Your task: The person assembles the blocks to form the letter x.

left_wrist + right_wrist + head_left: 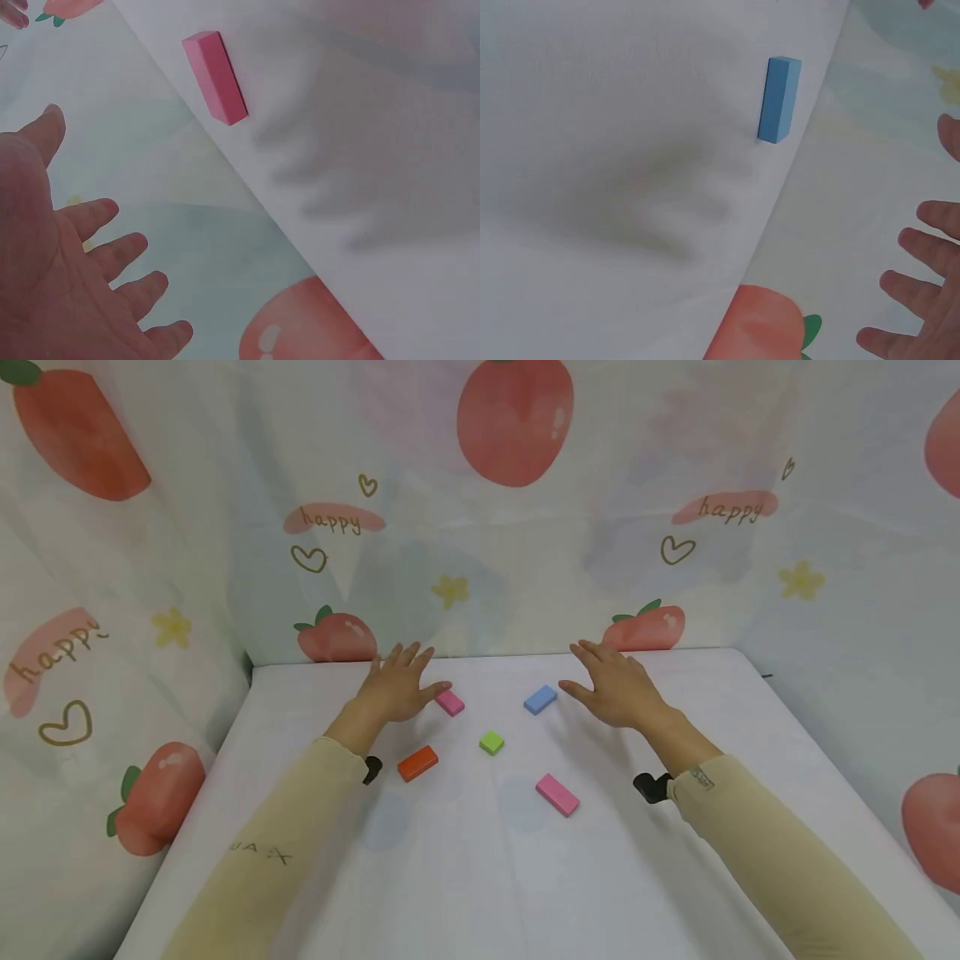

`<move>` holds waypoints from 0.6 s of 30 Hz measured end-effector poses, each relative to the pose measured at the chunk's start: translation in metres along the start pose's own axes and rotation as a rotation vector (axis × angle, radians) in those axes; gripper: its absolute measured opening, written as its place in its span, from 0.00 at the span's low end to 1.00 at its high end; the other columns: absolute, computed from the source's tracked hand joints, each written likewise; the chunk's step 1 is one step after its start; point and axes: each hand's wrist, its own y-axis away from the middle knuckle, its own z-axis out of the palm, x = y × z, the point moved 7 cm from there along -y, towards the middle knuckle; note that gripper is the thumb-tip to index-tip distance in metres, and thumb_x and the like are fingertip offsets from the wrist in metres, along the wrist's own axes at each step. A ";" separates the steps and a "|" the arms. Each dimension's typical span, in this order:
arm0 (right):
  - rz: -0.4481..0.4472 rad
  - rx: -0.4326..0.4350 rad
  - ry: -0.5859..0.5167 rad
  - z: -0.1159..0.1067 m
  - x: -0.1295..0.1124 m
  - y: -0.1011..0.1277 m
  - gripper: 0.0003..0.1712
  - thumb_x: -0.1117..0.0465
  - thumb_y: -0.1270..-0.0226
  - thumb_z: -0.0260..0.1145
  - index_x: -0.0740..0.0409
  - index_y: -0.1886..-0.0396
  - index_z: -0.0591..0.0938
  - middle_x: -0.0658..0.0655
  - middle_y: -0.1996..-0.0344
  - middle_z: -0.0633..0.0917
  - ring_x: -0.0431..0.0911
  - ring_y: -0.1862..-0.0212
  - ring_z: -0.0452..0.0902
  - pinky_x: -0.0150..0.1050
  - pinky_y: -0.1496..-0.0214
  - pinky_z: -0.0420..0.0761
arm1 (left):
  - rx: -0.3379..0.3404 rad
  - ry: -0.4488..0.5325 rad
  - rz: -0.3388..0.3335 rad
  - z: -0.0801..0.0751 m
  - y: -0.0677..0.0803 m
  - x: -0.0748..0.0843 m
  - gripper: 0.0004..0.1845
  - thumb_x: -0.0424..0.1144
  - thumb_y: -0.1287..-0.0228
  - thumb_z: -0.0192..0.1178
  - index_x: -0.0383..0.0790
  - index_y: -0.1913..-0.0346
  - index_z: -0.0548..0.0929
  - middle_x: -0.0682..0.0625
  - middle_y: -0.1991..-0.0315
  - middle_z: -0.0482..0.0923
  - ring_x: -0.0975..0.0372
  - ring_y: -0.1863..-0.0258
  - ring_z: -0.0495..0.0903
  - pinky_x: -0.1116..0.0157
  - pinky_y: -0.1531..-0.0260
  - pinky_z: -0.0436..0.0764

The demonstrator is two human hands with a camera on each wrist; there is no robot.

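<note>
A pale hanging backdrop printed with red fruit, yellow flowers and the word "happy" [525,560] runs along the left, back and right of a smooth white tabletop [465,885]. Spread over the middle of it, left to right, lie an orange-red rectangular block [417,763], a pink rectangular block near the far edge [450,702], a lime-green square block [491,742], a light-blue rectangular block [540,699] and a second pink rectangular block, nearest the person [557,795].

The left hand [393,689], out of a beige sleeve [277,835], hovers palm down with fingers spread, gripping nothing; its thumb tip overlaps the far pink block in the head view. The right hand [615,685] hovers likewise, released, fingers fanned, thumb just beside the blue block.
</note>
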 end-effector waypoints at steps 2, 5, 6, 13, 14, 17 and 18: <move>-0.004 0.003 -0.004 0.001 0.000 0.002 0.43 0.37 0.30 0.54 0.53 0.23 0.55 0.61 0.25 0.57 0.61 0.25 0.51 0.65 0.29 0.53 | 0.000 0.010 0.004 0.001 0.001 0.001 0.43 0.70 0.33 0.40 0.52 0.22 0.46 0.46 0.21 0.42 0.46 0.22 0.39 0.39 0.29 0.41; -0.008 0.010 -0.013 0.001 -0.001 0.004 0.43 0.37 0.30 0.54 0.53 0.24 0.56 0.61 0.25 0.58 0.61 0.25 0.52 0.65 0.29 0.53 | 0.006 0.015 0.009 0.002 0.001 0.002 0.43 0.70 0.33 0.41 0.52 0.22 0.47 0.46 0.22 0.43 0.46 0.22 0.41 0.39 0.29 0.44; -0.008 0.011 -0.013 0.001 -0.001 0.005 0.44 0.37 0.31 0.55 0.53 0.24 0.56 0.61 0.25 0.58 0.61 0.26 0.53 0.65 0.29 0.54 | 0.008 0.015 0.011 0.002 0.001 0.003 0.43 0.70 0.33 0.41 0.52 0.22 0.47 0.46 0.22 0.44 0.46 0.22 0.41 0.40 0.29 0.44; 0.002 0.006 -0.022 0.005 0.001 0.010 0.44 0.36 0.31 0.54 0.51 0.23 0.56 0.60 0.25 0.57 0.61 0.26 0.53 0.64 0.29 0.55 | 0.031 0.036 0.025 0.003 0.001 0.007 0.43 0.69 0.34 0.43 0.51 0.23 0.49 0.47 0.22 0.47 0.47 0.23 0.44 0.41 0.28 0.46; 0.001 0.007 -0.024 0.006 0.001 0.010 0.44 0.36 0.31 0.55 0.51 0.23 0.56 0.60 0.25 0.57 0.61 0.26 0.53 0.64 0.30 0.55 | 0.033 0.039 0.026 0.004 0.001 0.008 0.43 0.69 0.33 0.43 0.51 0.23 0.50 0.47 0.22 0.47 0.47 0.23 0.44 0.41 0.28 0.46; 0.000 0.011 -0.025 0.007 0.001 0.011 0.44 0.36 0.32 0.55 0.51 0.24 0.56 0.60 0.25 0.58 0.61 0.26 0.54 0.64 0.30 0.56 | 0.038 0.050 0.027 0.005 0.001 0.009 0.43 0.68 0.33 0.44 0.50 0.23 0.50 0.46 0.23 0.49 0.47 0.23 0.47 0.42 0.28 0.48; -0.003 0.013 -0.026 0.007 0.000 0.012 0.44 0.36 0.32 0.56 0.52 0.24 0.56 0.60 0.25 0.59 0.61 0.26 0.54 0.64 0.30 0.57 | 0.038 0.054 0.026 0.005 0.001 0.009 0.43 0.68 0.33 0.44 0.50 0.23 0.50 0.46 0.23 0.49 0.47 0.24 0.48 0.43 0.28 0.48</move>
